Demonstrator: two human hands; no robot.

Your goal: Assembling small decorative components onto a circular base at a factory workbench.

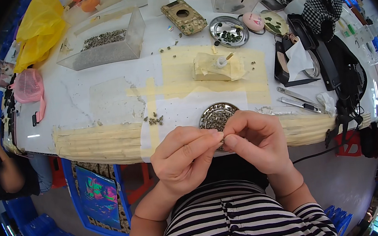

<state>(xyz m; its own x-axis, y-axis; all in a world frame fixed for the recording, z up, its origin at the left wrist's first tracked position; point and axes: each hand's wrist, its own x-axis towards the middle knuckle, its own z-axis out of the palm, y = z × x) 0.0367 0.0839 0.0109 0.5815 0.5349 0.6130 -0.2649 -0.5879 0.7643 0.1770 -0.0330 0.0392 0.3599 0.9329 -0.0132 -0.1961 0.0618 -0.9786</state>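
My left hand (185, 157) and my right hand (259, 142) meet at the table's front edge, thumbs and fingers pinched together. Whatever sits between the fingertips is too small to make out. Just beyond them is a round metal dish (203, 115) with many tiny grey-green parts (217, 117) in it, its near side partly hidden by my fingers. A few similar small parts (154, 120) lie on white paper left of the dish. Farther back stands a block wrapped in cream tape (207, 68), holding a small white pot (221, 62) with a thin stick in it.
A clear bin (100, 59) of small parts stands far left, near a yellow bag (43, 27) and pink strainer (28, 86). A camouflage tank model (195, 23) and metal plate (241, 39) sit at the back. Tweezers (293, 93) and a knife (299, 103) lie right.
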